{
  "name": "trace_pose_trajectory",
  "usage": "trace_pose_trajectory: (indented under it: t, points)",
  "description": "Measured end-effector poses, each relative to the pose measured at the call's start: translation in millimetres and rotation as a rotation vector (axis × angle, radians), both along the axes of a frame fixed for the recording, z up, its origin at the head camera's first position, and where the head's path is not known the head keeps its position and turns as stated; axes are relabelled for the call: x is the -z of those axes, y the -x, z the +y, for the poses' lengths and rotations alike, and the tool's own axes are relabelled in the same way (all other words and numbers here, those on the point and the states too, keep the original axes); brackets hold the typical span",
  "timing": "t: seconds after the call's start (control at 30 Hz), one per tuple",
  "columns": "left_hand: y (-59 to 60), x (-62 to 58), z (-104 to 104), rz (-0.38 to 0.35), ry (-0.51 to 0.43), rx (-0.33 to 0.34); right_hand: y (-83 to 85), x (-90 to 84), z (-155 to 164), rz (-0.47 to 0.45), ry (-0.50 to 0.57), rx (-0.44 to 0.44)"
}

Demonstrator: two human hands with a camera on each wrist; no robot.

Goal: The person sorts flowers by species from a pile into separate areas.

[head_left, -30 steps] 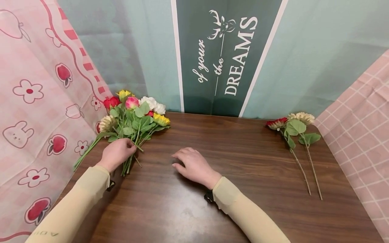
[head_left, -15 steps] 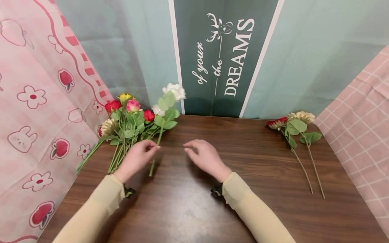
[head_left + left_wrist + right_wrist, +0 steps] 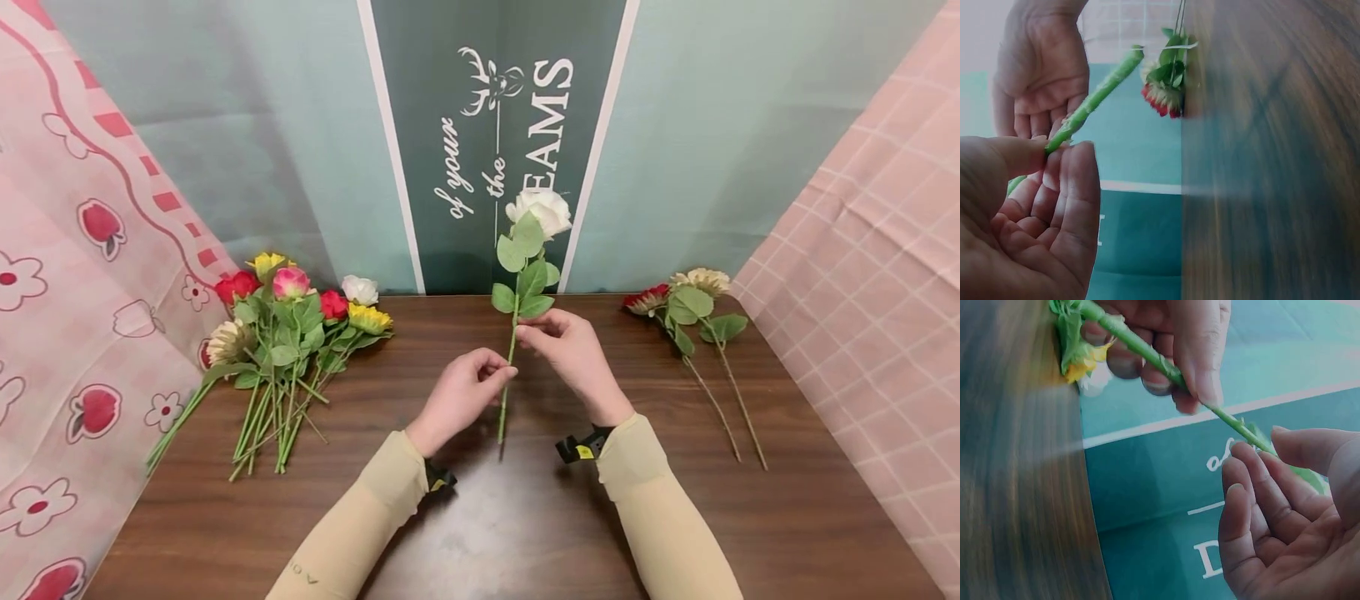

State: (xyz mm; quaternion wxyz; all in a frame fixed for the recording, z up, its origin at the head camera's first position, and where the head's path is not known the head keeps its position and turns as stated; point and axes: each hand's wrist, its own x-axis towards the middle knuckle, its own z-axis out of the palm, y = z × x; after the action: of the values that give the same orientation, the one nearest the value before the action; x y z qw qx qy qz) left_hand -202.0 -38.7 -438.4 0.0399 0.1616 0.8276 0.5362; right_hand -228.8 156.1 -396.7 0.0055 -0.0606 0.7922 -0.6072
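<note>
A white rose [image 3: 543,212] stands nearly upright over the middle of the table, its bloom at the top and green leaves beneath. My left hand [image 3: 461,392] pinches the lower part of its stem [image 3: 1100,94] between thumb and fingertips. The stem's cut end points down below that hand. Higher up, just under the leaves, my right hand [image 3: 573,354] has thumb and fingertips on either side of the stem, pinching it. The right wrist view shows the stem running from the left hand [image 3: 1200,344] to the right hand [image 3: 1291,506].
At the left lies a pile of mixed flowers [image 3: 285,333], red, pink, yellow, cream and white. Two stems, a red flower [image 3: 647,300] and a cream flower [image 3: 701,281], lie at the right. Fabric curtains [image 3: 225,125] border the brown wooden table [image 3: 420,325].
The left hand has drawn the white rose from the left pile and brought it rightward to the middle. The right hand has come up to the stem and taken hold. The view has shifted right.
</note>
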Motion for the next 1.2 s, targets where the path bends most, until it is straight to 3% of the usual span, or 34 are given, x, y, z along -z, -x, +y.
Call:
trace_pose_trajectory:
  t: [0.27, 0.6, 0.87, 0.97, 1.1, 1.2]
  points:
    - [-0.7, -1.0, 5.9, -0.022, -0.025, 0.033, -2.8, -0.2, -1.7, -0.035, 0.067, -0.006]
    - [0.9, -0.7, 4.8, -0.202, -0.189, 0.155, -4.2, -0.2, -4.9, -0.041, 0.101, 0.048]
    - [0.3, -2.1, 3.1, -0.198, -0.188, 0.156, -4.2, 2.0, -9.2, -0.031, 0.115, 0.047]
    - [0.2, -3.4, 2.1, -0.131, -0.098, 0.142, -2.1, 3.9, -8.2, -0.023, 0.101, 0.048]
    - [0.1, -5.7, -1.7, 0.12, 0.203, 0.113, 0.9, 10.8, 4.2, -0.034, 0.042, 0.047]
    - [0.1, -8.9, -5.7, 0.315, 0.389, 0.112, 4.4, 21.8, 23.7, -0.052, -0.077, 0.018]
